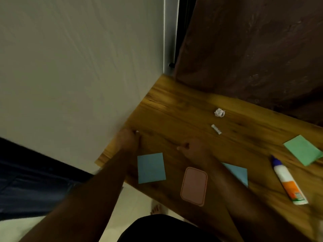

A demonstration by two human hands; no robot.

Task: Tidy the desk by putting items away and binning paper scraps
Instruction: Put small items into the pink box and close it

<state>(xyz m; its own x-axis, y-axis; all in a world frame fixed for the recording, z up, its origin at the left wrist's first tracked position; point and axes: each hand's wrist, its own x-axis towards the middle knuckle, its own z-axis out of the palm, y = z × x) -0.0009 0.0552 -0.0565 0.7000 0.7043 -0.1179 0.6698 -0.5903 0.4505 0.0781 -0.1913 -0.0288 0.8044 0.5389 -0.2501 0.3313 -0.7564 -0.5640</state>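
On the wooden desk [174, 109] lie a crumpled white paper ball [219, 112] and a small white strip [216, 129] towards the back. My left hand [127, 139] is blurred at the desk's left edge, with a tiny white speck at its fingertips; whether it pinches it is unclear. My right hand [192, 149] rests mid-desk with curled fingers and the thumb poking left, nothing visible in it. A blue note [151, 168] lies between my forearms. A second blue note [239, 173] is partly hidden under my right forearm.
A pink rounded rectangular case [194, 186] lies near the front edge. To the right are a glue bottle [286, 180] lying on its side and a green note [303, 151]. A white wall [78, 67] borders the desk's left, and a dark curtain [253, 49] hangs behind.
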